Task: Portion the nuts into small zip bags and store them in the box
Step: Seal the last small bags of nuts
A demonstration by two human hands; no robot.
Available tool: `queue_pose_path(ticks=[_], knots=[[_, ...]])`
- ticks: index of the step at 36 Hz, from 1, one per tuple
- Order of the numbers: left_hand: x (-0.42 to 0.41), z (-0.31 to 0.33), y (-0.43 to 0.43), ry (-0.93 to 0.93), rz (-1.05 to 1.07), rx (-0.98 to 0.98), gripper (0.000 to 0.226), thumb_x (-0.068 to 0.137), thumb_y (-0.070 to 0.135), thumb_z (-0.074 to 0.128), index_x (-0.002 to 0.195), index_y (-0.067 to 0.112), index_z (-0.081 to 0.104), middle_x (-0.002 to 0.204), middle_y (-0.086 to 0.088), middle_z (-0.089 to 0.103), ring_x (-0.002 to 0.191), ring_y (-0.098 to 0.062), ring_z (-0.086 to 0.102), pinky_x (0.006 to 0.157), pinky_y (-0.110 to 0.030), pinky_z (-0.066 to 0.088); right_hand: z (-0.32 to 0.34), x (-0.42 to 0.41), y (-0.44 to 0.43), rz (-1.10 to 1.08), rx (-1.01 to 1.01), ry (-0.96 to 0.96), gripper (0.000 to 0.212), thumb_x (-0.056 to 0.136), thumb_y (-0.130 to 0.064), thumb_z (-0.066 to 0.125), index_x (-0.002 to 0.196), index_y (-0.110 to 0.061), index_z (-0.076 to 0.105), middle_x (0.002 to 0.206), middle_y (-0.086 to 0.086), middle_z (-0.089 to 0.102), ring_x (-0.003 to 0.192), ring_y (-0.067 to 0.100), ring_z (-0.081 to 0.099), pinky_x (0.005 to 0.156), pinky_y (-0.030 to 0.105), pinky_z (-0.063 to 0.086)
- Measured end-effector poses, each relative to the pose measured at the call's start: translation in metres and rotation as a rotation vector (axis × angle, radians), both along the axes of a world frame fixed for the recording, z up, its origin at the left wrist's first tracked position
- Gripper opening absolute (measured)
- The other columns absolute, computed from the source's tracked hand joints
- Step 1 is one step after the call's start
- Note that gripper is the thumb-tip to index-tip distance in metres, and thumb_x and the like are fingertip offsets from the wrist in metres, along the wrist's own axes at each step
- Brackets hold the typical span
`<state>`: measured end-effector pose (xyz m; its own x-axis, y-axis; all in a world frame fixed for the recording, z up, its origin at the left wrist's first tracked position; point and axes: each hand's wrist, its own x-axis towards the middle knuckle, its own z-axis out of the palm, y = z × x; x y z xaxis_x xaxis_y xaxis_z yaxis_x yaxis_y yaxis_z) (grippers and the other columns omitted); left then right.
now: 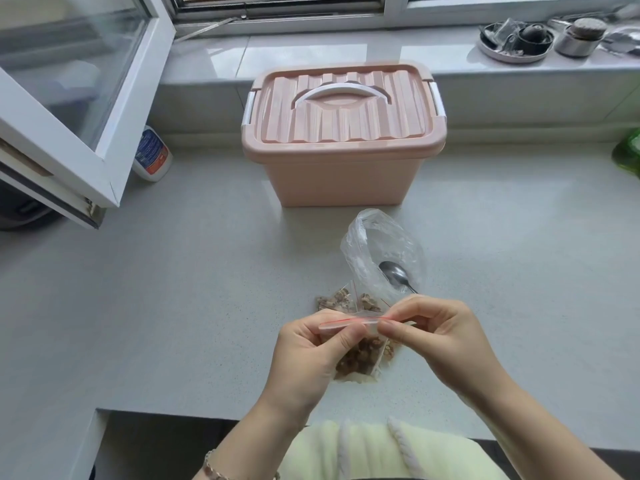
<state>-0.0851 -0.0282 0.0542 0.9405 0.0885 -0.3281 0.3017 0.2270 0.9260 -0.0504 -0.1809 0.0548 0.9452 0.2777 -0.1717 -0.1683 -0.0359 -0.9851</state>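
— Nearest of all, along the bottom edge: pale yellow fleece [374, 448], plus a beaded bracelet [213, 469] on the left wrist.
— And just beyond?
— Both hands, over the near edge of the worktop [173, 306]. Between them a zip bag [343, 323], pinched by its red-lined strip. Left hand [304, 355] clamped on the left end, right hand [440, 337] clamped on the right end, thumb and forefinger of each pressed together on the plastic.
— Filled?
— Yes, with brown nuts [360, 358] in the lower part, below the fingers. Cannot tell whether sealed all the way across.
— Other bags?
— Just beyond the hands, flat on the worktop, more small bags [341, 299] with nuts inside. Partly hidden, so number unclear.
— To the right?
— Slightly right and farther off, a big clear plastic bag [381, 244], mouth gaping, with a metal spoon [394, 273] showing through the plastic.
— And the box?
— Farther off again, mid-worktop: pink box [343, 178], ribbed lid [398, 109] on, white handle [341, 90] lying flat, white clips at both ends. Well apart from the hands.
— Around it?
— Far left, a white bottle [152, 154] with a blue label, below an open window sash [114, 116]. On the windowsill [311, 53], far right, a dish [512, 46] of dark odds and ends beside a metal tin [578, 39]. Something green [628, 154] at the right edge.
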Motion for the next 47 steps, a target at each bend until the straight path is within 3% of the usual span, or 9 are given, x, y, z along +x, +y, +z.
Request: queue_pose_path(ticks=[3,6,10,16,21,29,36,41,47], knots=[[0.0,-0.001,0.0,-0.016,-0.005,0.044,0.023,0.065,0.016,0.07,0.078,-0.002,0.073,0.089,-0.027,0.066,0.079,-0.022,0.064,0.071,-0.025,0.051,0.0,-0.001,0.001,0.014,-0.021,0.027,0.001,0.063,-0.021,0.073,0.064,-0.021,0.073,0.065,0.004,0.069,0.061,0.011,0.062,0.06,0.019,0.048],[0.0,-0.002,0.0,-0.035,-0.008,0.063,0.02,0.064,0.018,0.07,0.076,0.001,0.074,0.087,-0.024,0.067,0.077,-0.021,0.065,0.067,-0.023,0.051,0.0,-0.001,0.001,0.04,-0.048,0.044,0.012,0.073,-0.016,0.077,0.063,-0.014,0.07,0.066,0.007,0.069,0.06,0.011,0.06,0.055,0.019,0.045],[0.001,-0.002,0.0,-0.063,-0.043,0.106,0.011,0.068,0.015,0.073,0.073,0.005,0.074,0.081,-0.017,0.068,0.073,-0.017,0.065,0.064,-0.021,0.051,0.002,-0.001,0.003,0.076,-0.055,0.021,0.017,0.062,-0.033,0.072,0.063,-0.016,0.069,0.064,-0.001,0.068,0.06,0.008,0.061,0.056,0.018,0.047],[0.001,-0.001,-0.001,-0.042,-0.086,0.145,0.013,0.068,0.018,0.077,0.074,0.006,0.075,0.077,-0.011,0.068,0.065,-0.012,0.062,0.053,-0.019,0.045,-0.005,0.0,0.002,0.043,-0.071,-0.076,0.013,0.067,-0.021,0.074,0.06,-0.013,0.067,0.065,0.0,0.065,0.057,0.006,0.056,0.053,0.015,0.042],[0.0,-0.001,-0.001,-0.04,-0.081,0.125,0.015,0.067,0.019,0.069,0.076,0.009,0.076,0.079,-0.014,0.07,0.071,-0.017,0.064,0.058,-0.025,0.049,-0.008,-0.002,0.0,0.028,-0.122,-0.194,0.017,0.065,-0.034,0.067,0.062,-0.017,0.067,0.068,-0.001,0.065,0.063,0.006,0.059,0.058,0.012,0.042],[-0.003,0.004,-0.005,-0.073,-0.018,0.093,0.004,0.067,0.014,0.076,0.071,0.012,0.076,0.074,-0.017,0.068,0.067,-0.021,0.062,0.06,-0.024,0.049,-0.009,-0.005,-0.002,0.025,-0.149,-0.288,0.022,0.069,-0.034,0.067,0.065,-0.012,0.069,0.067,-0.006,0.065,0.065,0.01,0.061,0.059,0.016,0.045],[-0.004,0.007,-0.006,-0.043,0.007,0.071,0.011,0.059,0.014,0.08,0.068,0.009,0.076,0.073,-0.011,0.072,0.071,-0.02,0.066,0.066,-0.024,0.052,-0.007,-0.008,-0.001,-0.002,-0.173,-0.348,0.019,0.07,-0.033,0.066,0.064,-0.015,0.069,0.067,-0.007,0.064,0.064,0.009,0.06,0.058,0.012,0.042],[-0.002,0.014,-0.004,-0.063,0.106,0.055,0.01,0.057,0.01,0.071,0.062,0.002,0.072,0.066,-0.016,0.07,0.06,-0.019,0.063,0.056,-0.021,0.049,0.0,-0.006,0.001,-0.013,-0.161,-0.375,0.01,0.069,-0.032,0.066,0.068,-0.023,0.07,0.069,-0.01,0.066,0.066,0.006,0.061,0.058,0.012,0.043],[0.0,0.016,0.004,-0.08,0.176,0.068,0.005,0.057,0.008,0.07,0.056,0.002,0.069,0.06,-0.013,0.067,0.057,-0.018,0.062,0.057,-0.018,0.049,0.003,0.0,0.0,-0.007,-0.159,-0.368,0.011,0.069,-0.035,0.065,0.073,-0.026,0.07,0.07,-0.011,0.066,0.068,0.007,0.062,0.059,0.015,0.045]])
